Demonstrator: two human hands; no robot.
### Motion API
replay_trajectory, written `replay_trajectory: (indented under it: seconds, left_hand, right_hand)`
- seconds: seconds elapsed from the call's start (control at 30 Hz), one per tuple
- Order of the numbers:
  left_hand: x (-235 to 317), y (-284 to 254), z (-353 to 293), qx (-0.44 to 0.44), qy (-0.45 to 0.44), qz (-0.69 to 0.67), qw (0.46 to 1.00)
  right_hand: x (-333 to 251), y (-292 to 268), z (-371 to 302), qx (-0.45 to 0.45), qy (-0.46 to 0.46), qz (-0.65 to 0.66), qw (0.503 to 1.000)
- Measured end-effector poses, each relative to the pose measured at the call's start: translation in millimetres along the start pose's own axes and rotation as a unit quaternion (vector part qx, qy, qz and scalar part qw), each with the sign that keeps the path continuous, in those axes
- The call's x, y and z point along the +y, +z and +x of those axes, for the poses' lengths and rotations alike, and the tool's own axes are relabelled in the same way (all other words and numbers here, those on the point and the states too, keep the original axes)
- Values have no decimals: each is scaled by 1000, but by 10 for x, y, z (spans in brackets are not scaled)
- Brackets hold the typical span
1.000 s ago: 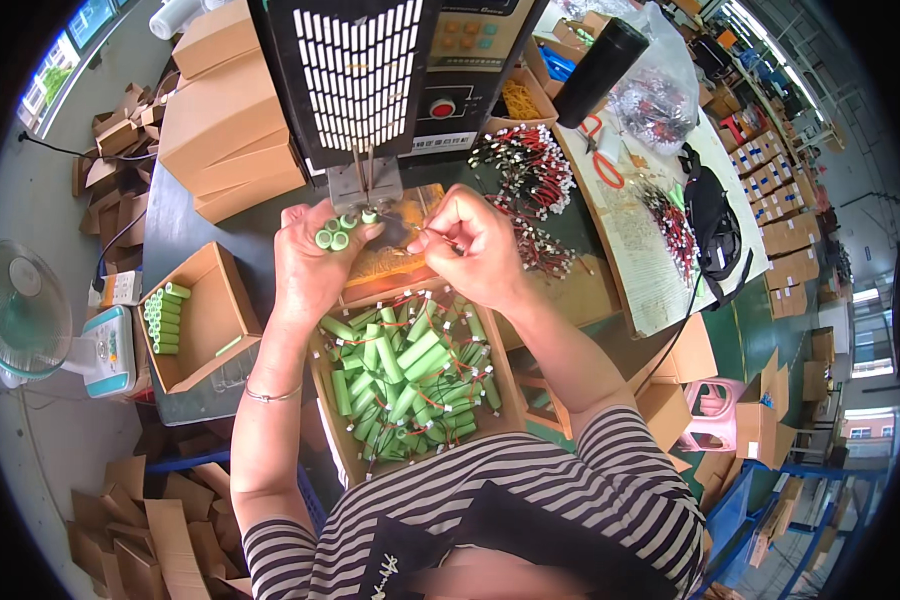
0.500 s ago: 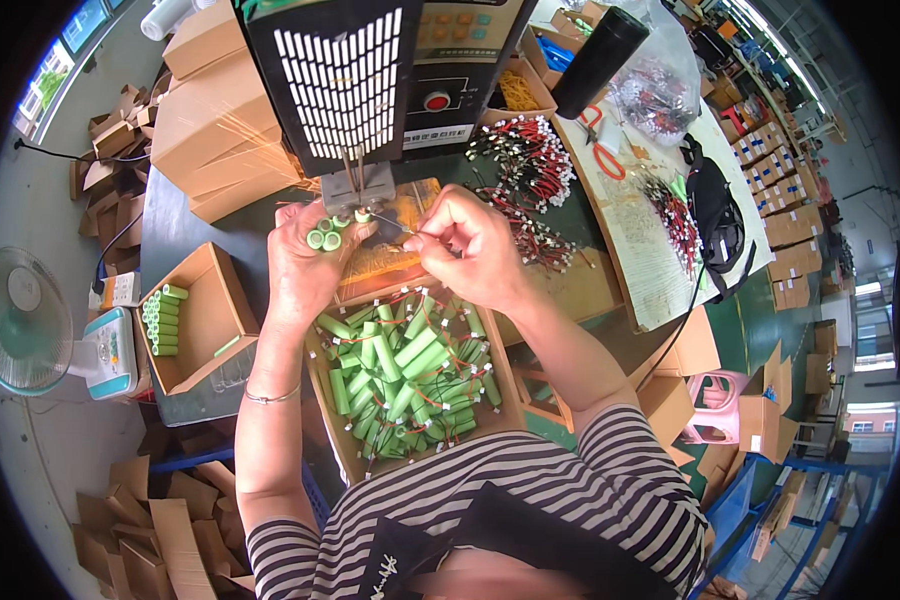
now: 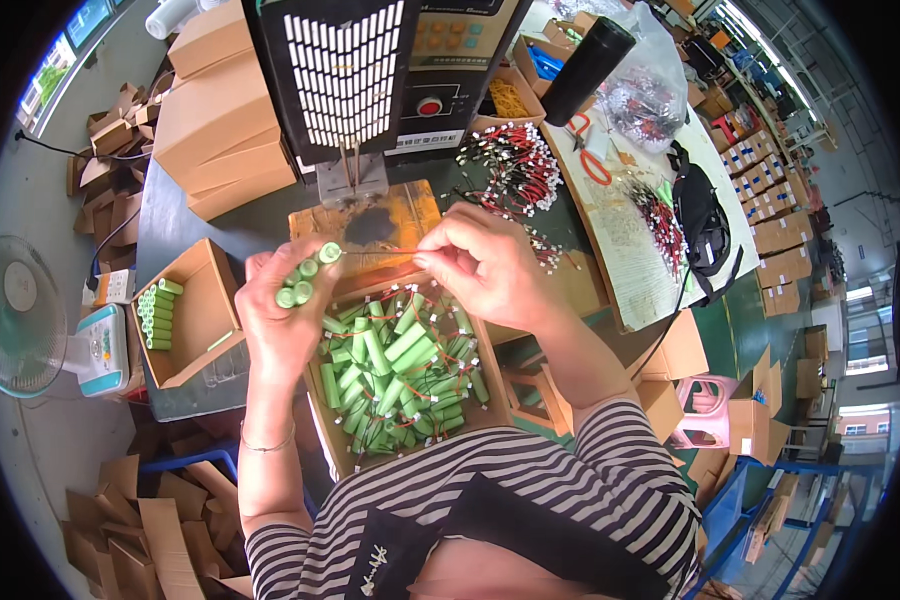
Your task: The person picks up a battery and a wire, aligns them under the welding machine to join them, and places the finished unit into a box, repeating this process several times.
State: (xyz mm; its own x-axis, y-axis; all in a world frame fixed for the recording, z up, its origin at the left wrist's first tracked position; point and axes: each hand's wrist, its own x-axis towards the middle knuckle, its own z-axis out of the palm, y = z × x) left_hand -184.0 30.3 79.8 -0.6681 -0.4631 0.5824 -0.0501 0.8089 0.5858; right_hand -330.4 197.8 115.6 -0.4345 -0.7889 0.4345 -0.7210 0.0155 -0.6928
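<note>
Cylinders in box, fan to left

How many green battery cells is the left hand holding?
4 visible green battery cells in the left hand: one at upper right, one below and left of it, two lowest, side by side. The hand may hide more.

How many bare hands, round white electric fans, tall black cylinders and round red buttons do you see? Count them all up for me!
Left bare hand and right bare hand: 2
Round white electric fan: 1
Tall black cylinder: 1
Round red button: 1
Total: 5

Left hand grips cylinders; right hand pinches wire.
</note>
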Motion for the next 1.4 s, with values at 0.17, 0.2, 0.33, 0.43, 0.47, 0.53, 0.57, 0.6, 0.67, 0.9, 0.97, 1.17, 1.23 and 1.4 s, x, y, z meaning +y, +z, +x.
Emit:
replay_trajectory:
  seconds: [0.17,0.2,0.33,0.43,0.47,0.53,0.57,0.6,0.67,0.9,0.97,1.17,1.23,1.4]
  left_hand:
    - [-93,-127,-79,-54,-218,-479,849]
    - [-44,-111,-45,-29,-285,-480,829]
    - [45,64,131,15,-238,-371,897]
    - [-108,219,171,-33,-144,-186,971]
    - [-116,268,196,-17,-101,-150,983]
    - [-175,293,274,-50,-111,-121,985]
    - [-209,307,301,-83,-122,-92,985]
    - [-226,327,324,-86,-123,-92,984]
    - [-250,357,367,-81,-116,-121,983]
    - [-246,373,380,-86,-119,-104,984]
    - [-250,370,366,-85,-118,-95,985]
    - [-230,359,375,-73,-80,-107,988]
    - [-298,294,341,-119,-85,-75,986]
    - [-113,-107,98,-209,-117,-305,922]
  right_hand:
    - [-7,53,60,-54,-26,117,991]
    - [11,79,73,-55,-28,117,991]
    - [229,253,169,-7,76,294,953]
    - [384,369,232,-27,101,301,948]
    - [413,391,250,-42,100,291,951]
    - [430,427,282,-39,121,308,943]
    - [439,448,284,-36,142,327,934]
    - [420,447,294,-31,141,340,929]
    - [418,475,315,-18,156,344,926]
    - [441,529,341,11,171,356,919]
    - [435,528,331,11,165,354,921]
    - [421,460,303,5,148,313,938]
    - [362,365,270,-33,175,349,920]
    - [800,-560,-184,95,287,234,924]
